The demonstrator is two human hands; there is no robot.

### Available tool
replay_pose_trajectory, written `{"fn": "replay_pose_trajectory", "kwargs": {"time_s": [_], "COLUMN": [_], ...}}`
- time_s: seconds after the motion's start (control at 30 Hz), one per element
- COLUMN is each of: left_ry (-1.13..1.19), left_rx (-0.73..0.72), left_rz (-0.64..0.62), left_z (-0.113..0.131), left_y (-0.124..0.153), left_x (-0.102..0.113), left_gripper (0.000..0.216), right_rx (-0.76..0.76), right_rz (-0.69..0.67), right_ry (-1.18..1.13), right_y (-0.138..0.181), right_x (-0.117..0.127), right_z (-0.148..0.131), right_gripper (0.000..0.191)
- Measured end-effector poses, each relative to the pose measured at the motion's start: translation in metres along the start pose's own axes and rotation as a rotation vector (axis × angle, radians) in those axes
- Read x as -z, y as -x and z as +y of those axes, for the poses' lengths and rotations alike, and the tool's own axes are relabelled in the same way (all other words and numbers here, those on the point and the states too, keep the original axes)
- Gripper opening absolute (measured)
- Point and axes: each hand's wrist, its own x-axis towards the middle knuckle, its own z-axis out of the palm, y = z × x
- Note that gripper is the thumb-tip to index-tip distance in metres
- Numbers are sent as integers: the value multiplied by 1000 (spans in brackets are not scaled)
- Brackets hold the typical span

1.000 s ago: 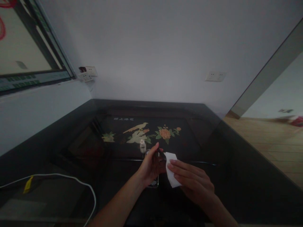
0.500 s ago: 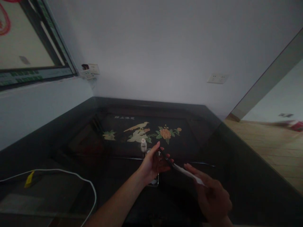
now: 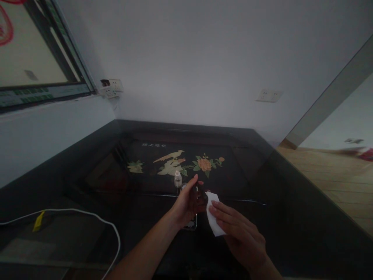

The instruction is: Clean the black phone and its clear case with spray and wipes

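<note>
My left hand [image 3: 186,204] is closed around a dark, thin phone [image 3: 201,192], held tilted above the black table. A folded white tissue [image 3: 214,217] is pinched in my right hand [image 3: 239,229], its upper edge against the phone's right side. Under my left hand lies a clear-edged phone case [image 3: 191,224] with a pale pattern, mostly covered by the hand. Just beyond my left thumb stands a small clear bottle [image 3: 178,180] with a whitish cap. Much of the phone is hidden by my fingers and the dim light.
The glossy black table [image 3: 262,171] carries a bird-and-flower picture [image 3: 171,165]. A white cable [image 3: 87,212] with a yellow tag [image 3: 38,221] curves across the left. Wall sockets [image 3: 268,95] sit above the table, and a window [image 3: 32,50] is at upper left.
My right hand has moved left and turned, bringing the tissue's broad face into view beside the phone. The phone has tilted in my left hand, which stays in about the same place.
</note>
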Motion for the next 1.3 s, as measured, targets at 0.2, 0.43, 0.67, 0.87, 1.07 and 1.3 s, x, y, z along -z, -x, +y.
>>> {"fn": "replay_pose_trajectory", "kwargs": {"time_s": [0.2,0.43,0.67,0.87,1.07,1.3], "left_ry": [-38,-112,-170,-183,-215,-512], "left_rx": [-22,-34,-25,-10,-6,-139], "left_rz": [20,-33,-78,-96,-104,-27], "left_z": [0,-1,-2,-3,-2,-2], "left_y": [1,-1,1,1,2,8], "left_x": [0,1,0,1,0,-7], "left_gripper": [41,41,41,41,44,51], "right_rx": [-64,-995,-1070,-1009,-952,-1229], "right_rz": [5,2,-256,-373,-187,-334], "right_ry": [5,154,208,210,318,-541], "right_y": [27,36,41,50,45,-14], "right_x": [17,44,55,51,49,21], "right_z": [-4,36,88,105,100,33], "right_gripper": [28,32,39,29,36,50]}}
